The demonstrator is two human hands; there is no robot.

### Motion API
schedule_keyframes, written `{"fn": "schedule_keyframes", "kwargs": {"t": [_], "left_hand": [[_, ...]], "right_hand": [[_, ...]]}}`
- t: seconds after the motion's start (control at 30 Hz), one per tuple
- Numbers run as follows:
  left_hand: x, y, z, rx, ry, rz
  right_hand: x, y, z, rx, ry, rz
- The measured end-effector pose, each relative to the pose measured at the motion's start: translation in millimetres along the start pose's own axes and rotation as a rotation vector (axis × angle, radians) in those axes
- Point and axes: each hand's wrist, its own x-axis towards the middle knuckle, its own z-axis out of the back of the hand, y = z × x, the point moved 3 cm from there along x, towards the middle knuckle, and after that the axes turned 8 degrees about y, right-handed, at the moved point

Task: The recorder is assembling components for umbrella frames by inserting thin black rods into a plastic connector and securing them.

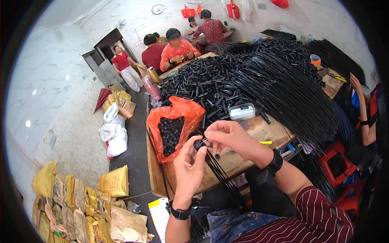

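Between thumb and fingers, my left hand (189, 167) grips a small black plastic fitting (198, 144). Several thin black rods (217, 167) run from beside the fitting down toward my lap. My right hand (231, 137) pinches at the fitting's top end; a tiny light-coloured bit shows at its fingertips, too small to name. Just left of my hands lies an open red plastic bag (184, 106) full of small black ring-shaped parts (170, 131). Beyond my right hand sits a clear plastic box (242, 111) with a black piece on it.
A heap of black tubular fittings (198, 87) and a bundle of long black rods (287, 93) cover much of the wooden table (259, 131). Yellow-handled pliers (337, 77) lie at right. A pink bottle (151, 86) stands by the left edge. Filled sacks (77, 202) line the floor. Other people sit around.
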Motion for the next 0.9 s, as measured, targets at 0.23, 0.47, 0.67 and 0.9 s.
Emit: {"fn": "schedule_keyframes", "kwargs": {"t": [0.23,0.47,0.67,0.9], "left_hand": [[-2.9,-4.6,-0.8,-0.075,0.058,-0.006],[-4.7,1.3,5.7,-0.107,0.030,0.008],[-1.8,3.3,2.2,-0.104,0.021,0.002],[-1.2,3.3,2.0,-0.102,0.016,0.002]], "right_hand": [[-6.5,-11.4,0.8,0.370,0.219,-0.128],[-25.9,-23.3,-9.6,0.162,0.065,-0.012],[-34.5,-17.9,-12.6,0.015,-0.087,0.188],[-36.1,-17.1,-16.1,-0.017,-0.072,0.192]]}}
